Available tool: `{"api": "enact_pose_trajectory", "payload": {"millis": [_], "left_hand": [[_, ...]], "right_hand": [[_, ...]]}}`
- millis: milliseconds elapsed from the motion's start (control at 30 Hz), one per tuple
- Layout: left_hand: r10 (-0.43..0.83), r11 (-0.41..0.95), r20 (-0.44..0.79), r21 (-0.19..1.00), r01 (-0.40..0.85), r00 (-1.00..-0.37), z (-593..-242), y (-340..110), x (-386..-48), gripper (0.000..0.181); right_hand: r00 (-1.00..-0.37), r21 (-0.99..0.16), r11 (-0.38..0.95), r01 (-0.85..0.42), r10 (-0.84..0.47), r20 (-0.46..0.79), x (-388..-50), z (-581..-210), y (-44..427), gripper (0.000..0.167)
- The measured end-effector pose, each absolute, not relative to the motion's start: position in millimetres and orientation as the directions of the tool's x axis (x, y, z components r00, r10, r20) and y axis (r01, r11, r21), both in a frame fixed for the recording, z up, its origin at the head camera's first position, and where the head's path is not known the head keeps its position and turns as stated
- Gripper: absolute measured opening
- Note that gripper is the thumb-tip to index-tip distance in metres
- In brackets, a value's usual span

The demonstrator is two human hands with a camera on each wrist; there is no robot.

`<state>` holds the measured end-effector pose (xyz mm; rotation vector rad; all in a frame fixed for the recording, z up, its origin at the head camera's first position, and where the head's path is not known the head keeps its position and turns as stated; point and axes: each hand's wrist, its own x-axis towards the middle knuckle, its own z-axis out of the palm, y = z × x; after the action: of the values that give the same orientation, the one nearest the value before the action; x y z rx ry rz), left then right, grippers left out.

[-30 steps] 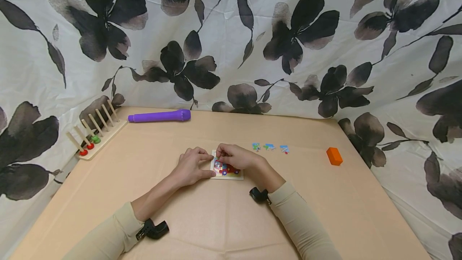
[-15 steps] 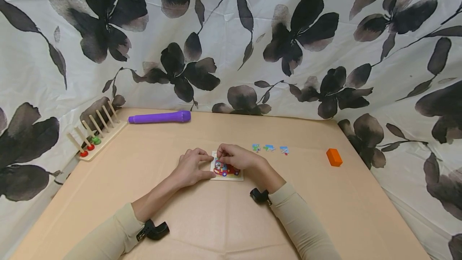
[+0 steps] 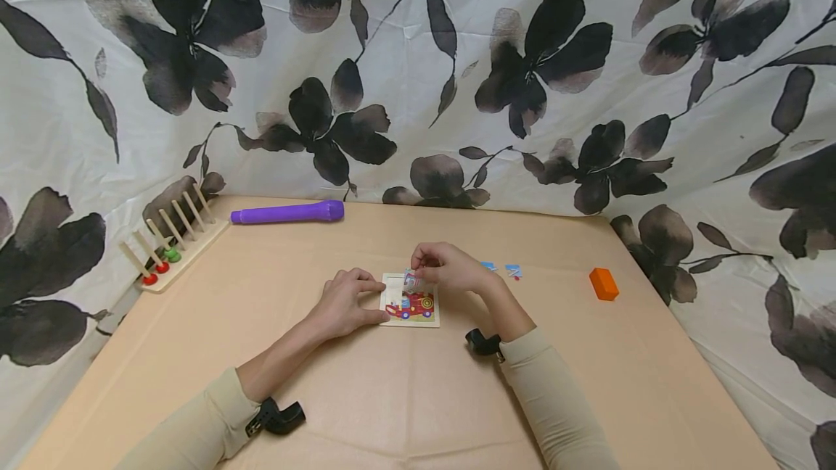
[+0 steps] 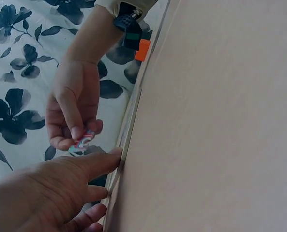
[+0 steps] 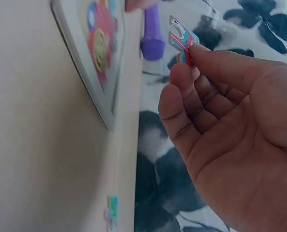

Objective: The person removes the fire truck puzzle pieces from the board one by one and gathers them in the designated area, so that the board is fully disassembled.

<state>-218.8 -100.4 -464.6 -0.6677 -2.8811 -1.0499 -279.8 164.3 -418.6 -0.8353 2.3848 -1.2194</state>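
Observation:
A puzzle board (image 3: 418, 304) with a red vehicle picture lies on the table; pale bare areas show at its upper left. My left hand (image 3: 346, 303) touches the board's left edge with thumb and fingertips, fingers fairly straight, also seen in the left wrist view (image 4: 51, 193). My right hand (image 3: 451, 268) is over the board's upper right, pinching a small puzzle piece (image 5: 179, 36) between thumb and index finger in the right wrist view. The left wrist view shows that piece (image 4: 83, 141) held above the left hand's fingers.
Two blue puzzle pieces (image 3: 513, 270) show right of the right hand. An orange block (image 3: 604, 284) lies farther right. A purple stick (image 3: 287, 212) and a wooden peg rack (image 3: 189, 254) with red and green rings stand at the back left.
My right hand has lifted the piece off the board's upper left and moved right and slightly back, uncovering pale board. The left hand has stayed in place.

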Motion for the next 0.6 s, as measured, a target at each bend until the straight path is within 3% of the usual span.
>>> {"api": "enact_pose_trajectory", "payload": {"millis": [233, 600], "left_hand": [[0.392, 0.683, 0.142, 0.617, 0.391, -0.909, -463.7, -100.7, -217.9, 0.057], [0.396, 0.686, 0.138, 0.613, 0.392, -0.908, -464.9, -100.9, -219.1, 0.056]], "right_hand": [[-0.79, -0.835, 0.443, -0.327, -0.614, -0.017, -283.8, -409.4, 188.7, 0.007], [-0.852, -0.784, 0.522, -0.336, -0.524, 0.016, -285.1, -399.4, 221.5, 0.005]]}}
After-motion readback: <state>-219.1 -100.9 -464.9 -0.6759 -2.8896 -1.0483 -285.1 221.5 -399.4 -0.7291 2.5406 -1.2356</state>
